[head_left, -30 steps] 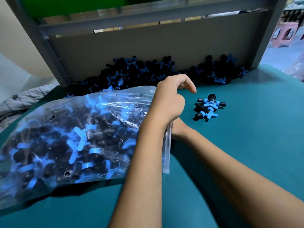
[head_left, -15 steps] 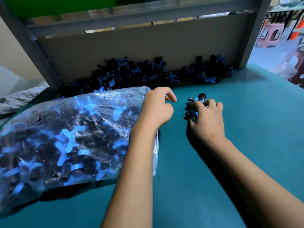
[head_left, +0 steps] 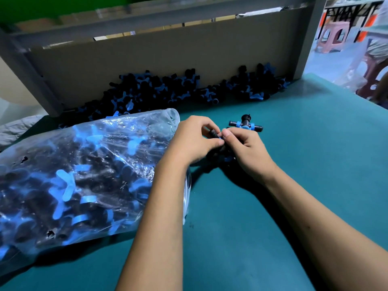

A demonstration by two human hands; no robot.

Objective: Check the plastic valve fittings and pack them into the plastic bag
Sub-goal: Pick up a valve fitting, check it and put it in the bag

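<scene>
A clear plastic bag (head_left: 79, 177) stuffed with black and blue valve fittings lies on the left of the teal table, its mouth toward the centre. My left hand (head_left: 195, 141) and my right hand (head_left: 247, 148) meet just right of the bag's mouth. Together they pinch a black valve fitting (head_left: 214, 133) between thumbs and forefingers. More fittings sit under my right palm, mostly hidden. One fitting (head_left: 245, 123) with blue rings lies on the table just beyond my right fingers.
A long heap of loose black and blue fittings (head_left: 189, 89) lies against the cardboard back wall (head_left: 168, 59) of a grey frame. The teal table (head_left: 304, 164) spreads to the right. Stools (head_left: 333, 36) and a seated person's legs show at far right.
My right hand came out from behind the bag's mouth to the small cluster of fittings. My left hand left the bag's opening and joined it on one fitting.
</scene>
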